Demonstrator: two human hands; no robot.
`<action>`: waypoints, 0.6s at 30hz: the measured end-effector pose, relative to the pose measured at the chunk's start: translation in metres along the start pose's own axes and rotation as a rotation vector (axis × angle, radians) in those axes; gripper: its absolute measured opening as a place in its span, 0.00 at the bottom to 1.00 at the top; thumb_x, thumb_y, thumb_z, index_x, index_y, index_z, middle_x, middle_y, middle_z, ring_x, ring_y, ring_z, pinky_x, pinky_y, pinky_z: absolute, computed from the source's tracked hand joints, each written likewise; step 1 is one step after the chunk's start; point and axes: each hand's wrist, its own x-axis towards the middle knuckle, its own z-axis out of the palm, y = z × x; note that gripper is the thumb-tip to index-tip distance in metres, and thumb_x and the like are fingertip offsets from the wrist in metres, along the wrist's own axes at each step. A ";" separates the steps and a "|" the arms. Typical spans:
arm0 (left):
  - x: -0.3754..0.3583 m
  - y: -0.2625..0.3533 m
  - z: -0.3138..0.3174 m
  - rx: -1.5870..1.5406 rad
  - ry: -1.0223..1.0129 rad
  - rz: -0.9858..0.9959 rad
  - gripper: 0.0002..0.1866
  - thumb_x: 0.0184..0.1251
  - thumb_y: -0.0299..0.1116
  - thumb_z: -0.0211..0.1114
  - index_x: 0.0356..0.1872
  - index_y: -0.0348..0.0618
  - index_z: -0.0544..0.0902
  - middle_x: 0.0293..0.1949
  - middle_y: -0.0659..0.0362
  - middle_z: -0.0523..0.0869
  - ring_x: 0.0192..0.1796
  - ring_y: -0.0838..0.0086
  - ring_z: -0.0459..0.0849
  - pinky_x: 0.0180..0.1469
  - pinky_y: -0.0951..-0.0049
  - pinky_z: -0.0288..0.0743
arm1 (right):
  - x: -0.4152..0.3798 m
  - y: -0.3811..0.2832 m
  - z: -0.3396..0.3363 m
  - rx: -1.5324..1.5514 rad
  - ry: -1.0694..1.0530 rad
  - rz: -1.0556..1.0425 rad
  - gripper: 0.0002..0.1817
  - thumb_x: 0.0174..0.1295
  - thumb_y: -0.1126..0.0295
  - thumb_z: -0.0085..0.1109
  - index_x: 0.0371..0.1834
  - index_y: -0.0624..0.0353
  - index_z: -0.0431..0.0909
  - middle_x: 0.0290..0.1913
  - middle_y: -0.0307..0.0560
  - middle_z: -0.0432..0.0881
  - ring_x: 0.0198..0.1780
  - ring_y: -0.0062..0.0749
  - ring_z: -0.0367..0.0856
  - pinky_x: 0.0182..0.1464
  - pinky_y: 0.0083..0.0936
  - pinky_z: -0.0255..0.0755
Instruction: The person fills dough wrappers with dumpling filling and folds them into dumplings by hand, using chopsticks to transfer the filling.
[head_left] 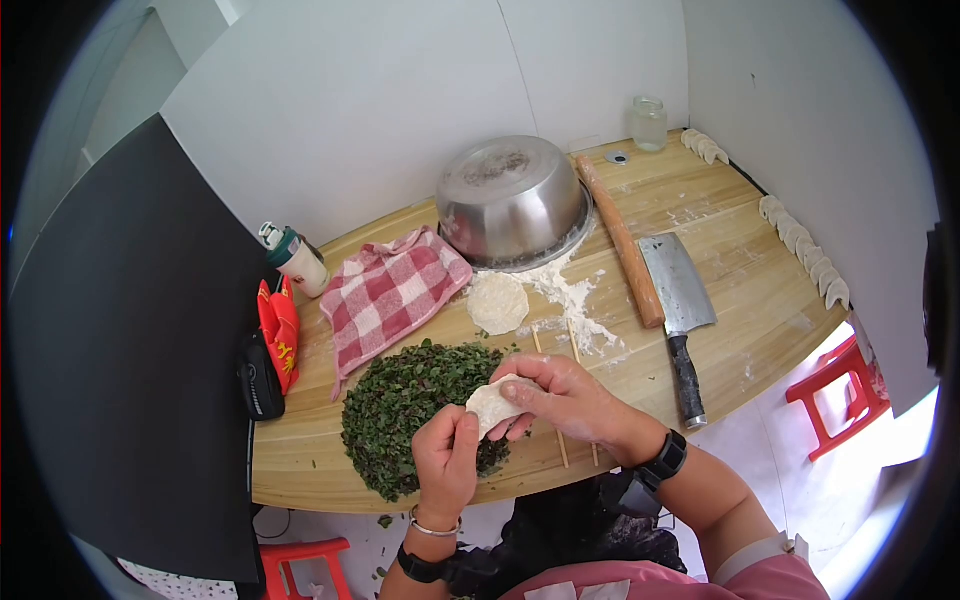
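Note:
Between my two hands is a pale folded dumpling, held above the near right side of a heap of chopped green leaves. My left hand pinches its left end with thumb and fingers. On the other side, my right hand has its thumb pressed on the dumpling's upper edge and its fingers curled behind. Whether filling is inside cannot be seen. A round dough wrapper lies flat beyond the heap. Two chopsticks rest on the table near my right hand, partly covered by it.
An upturned steel basin stands at the back near spilled flour. Rightward lie a rolling pin and a cleaver. Folded dumplings line the right edge; a glass jar, checked cloth and bottle stand farther off.

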 end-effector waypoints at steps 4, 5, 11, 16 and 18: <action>-0.002 -0.010 -0.006 -0.329 -0.082 -0.107 0.16 0.71 0.29 0.56 0.22 0.38 0.67 0.18 0.67 0.65 0.23 0.84 0.59 0.24 0.77 0.55 | 0.000 -0.001 0.000 0.021 0.038 0.014 0.12 0.75 0.65 0.44 0.50 0.63 0.70 0.43 0.48 0.82 0.43 0.30 0.85 0.41 0.20 0.81; -0.003 -0.009 -0.004 -0.218 -0.062 -0.075 0.16 0.72 0.30 0.56 0.22 0.38 0.67 0.18 0.67 0.65 0.23 0.84 0.59 0.24 0.77 0.55 | 0.001 -0.001 0.000 0.019 0.041 0.005 0.12 0.75 0.65 0.43 0.50 0.63 0.70 0.43 0.48 0.82 0.43 0.30 0.85 0.41 0.20 0.81; 0.001 0.002 -0.004 -0.060 -0.036 -0.018 0.17 0.73 0.31 0.55 0.22 0.39 0.67 0.18 0.67 0.65 0.23 0.84 0.59 0.24 0.78 0.54 | 0.002 0.007 0.000 -0.548 0.109 -0.238 0.16 0.65 0.67 0.60 0.51 0.62 0.71 0.42 0.47 0.82 0.40 0.31 0.85 0.42 0.23 0.78; 0.001 0.005 -0.009 -0.050 -0.087 -0.015 0.16 0.75 0.32 0.52 0.23 0.42 0.66 0.20 0.69 0.65 0.23 0.87 0.59 0.25 0.81 0.52 | -0.002 -0.003 0.010 -0.921 0.206 -0.314 0.19 0.55 0.71 0.64 0.49 0.60 0.71 0.41 0.56 0.80 0.44 0.54 0.79 0.46 0.40 0.74; -0.001 0.003 -0.008 -0.044 -0.081 -0.026 0.16 0.75 0.32 0.52 0.23 0.41 0.68 0.20 0.68 0.66 0.24 0.87 0.60 0.25 0.81 0.53 | -0.002 -0.001 0.009 -0.962 0.222 -0.273 0.18 0.56 0.70 0.64 0.48 0.60 0.71 0.41 0.57 0.80 0.44 0.57 0.78 0.45 0.40 0.74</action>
